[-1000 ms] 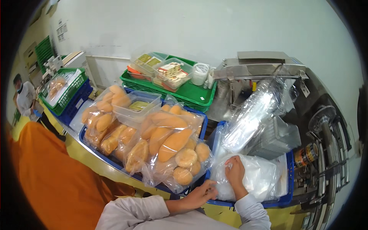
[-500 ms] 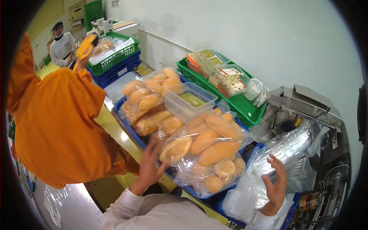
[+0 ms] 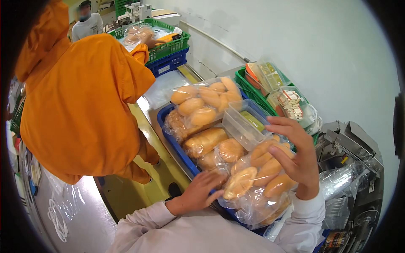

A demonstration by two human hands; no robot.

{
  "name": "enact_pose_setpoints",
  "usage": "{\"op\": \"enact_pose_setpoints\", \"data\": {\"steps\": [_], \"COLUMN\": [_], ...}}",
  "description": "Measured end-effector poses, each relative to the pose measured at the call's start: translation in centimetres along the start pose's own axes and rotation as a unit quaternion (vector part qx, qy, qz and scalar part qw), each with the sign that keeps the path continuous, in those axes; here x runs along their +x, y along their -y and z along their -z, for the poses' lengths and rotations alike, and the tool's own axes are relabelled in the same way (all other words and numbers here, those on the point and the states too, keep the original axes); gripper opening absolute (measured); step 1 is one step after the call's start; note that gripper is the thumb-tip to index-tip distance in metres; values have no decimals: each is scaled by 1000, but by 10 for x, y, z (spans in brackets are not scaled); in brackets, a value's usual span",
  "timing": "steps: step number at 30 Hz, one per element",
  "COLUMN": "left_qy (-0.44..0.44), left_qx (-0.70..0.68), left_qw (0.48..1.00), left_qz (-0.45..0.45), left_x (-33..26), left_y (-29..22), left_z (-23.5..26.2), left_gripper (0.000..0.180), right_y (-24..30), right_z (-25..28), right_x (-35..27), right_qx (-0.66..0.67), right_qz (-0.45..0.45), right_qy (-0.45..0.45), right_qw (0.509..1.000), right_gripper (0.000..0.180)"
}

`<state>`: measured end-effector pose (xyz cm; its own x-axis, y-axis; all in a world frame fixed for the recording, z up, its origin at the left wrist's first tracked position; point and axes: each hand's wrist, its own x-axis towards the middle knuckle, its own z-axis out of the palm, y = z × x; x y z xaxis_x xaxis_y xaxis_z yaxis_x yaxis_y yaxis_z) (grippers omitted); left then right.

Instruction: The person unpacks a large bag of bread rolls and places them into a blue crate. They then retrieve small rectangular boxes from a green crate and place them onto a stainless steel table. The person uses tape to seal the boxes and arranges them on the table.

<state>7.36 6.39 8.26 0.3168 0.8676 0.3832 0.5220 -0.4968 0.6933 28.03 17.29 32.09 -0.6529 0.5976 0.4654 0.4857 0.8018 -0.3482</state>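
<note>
My left hand (image 3: 196, 195) is open, fingers stretched toward the near left edge of a clear bag of bread rolls (image 3: 280, 185); whether the fingertips touch the plastic I cannot tell. Over the same bag hovers my right hand (image 3: 298, 158), open, thumb and fingers apart with nothing between them. The bag lies on top of other bagged bread in a blue crate (image 3: 172, 142). Beside it a clear plastic box (image 3: 240, 128) holds green labels (image 3: 252, 121). Farther back are another bag of rolls (image 3: 198, 101) and a bagged loaf (image 3: 205, 142).
A person in orange (image 3: 80, 109) stands at my left, one arm reaching to a green crate (image 3: 168, 50) stacked on a blue one. Against the wall, a green tray (image 3: 255, 90) carries boxes of labels. A metal machine (image 3: 358, 147) and plastic film (image 3: 344, 179) are at right.
My right hand has come up and inward from the plastic bags to above the bread rolls. The view has shifted left. The orange-clad person has lowered a yellow-and-black tool into the green crate.
</note>
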Motion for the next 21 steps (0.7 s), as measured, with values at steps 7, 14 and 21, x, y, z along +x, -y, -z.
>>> {"op": "enact_pose_setpoints", "data": {"steps": [7, 14, 21], "left_qy": [-120, -98, -221], "left_qx": [193, 52, -117], "left_qw": [966, 993, 964], "left_qz": [124, 37, 91], "left_x": [14, 3, 2], "left_y": [66, 92, 101], "left_z": [42, 54, 78], "left_gripper": [49, 34, 30], "right_y": [-40, -67, -79], "right_z": [-130, -242, -166], "right_x": [46, 2, 25], "right_qx": [-40, -81, 184], "right_qz": [10, 41, -79], "right_qy": [210, 230, 204], "right_qw": [977, 969, 958], "right_gripper": [51, 70, 62]}}
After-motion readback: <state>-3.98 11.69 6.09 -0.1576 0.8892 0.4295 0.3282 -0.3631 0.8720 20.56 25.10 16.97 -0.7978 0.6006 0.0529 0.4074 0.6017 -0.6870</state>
